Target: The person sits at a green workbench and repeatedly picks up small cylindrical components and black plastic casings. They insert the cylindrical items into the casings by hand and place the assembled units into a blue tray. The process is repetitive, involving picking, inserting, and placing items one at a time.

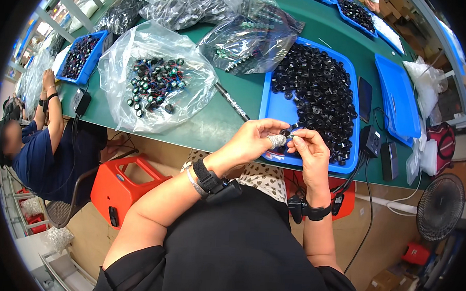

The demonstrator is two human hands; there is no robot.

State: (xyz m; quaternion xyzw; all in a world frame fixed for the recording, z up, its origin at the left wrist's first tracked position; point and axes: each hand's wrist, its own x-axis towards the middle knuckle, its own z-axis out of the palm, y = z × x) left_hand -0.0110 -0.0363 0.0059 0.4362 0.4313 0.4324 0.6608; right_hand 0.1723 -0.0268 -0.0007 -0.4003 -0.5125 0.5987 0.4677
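Fingers [273, 125] of L hand [248, 141] & R hand [314, 151] bent in, tips pinching sm. dk part [285, 132] btwn them, by blue tray [282, 107].

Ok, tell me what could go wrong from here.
The small dark part pinched between left hand and right hand might slip and get lost among the black pieces in the blue tray. The left hand could also knock the marker lying close by.

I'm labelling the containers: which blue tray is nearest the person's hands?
The large blue tray heaped with small black round parts, right by the left hand and right hand; the other blue trays lie farther from them.
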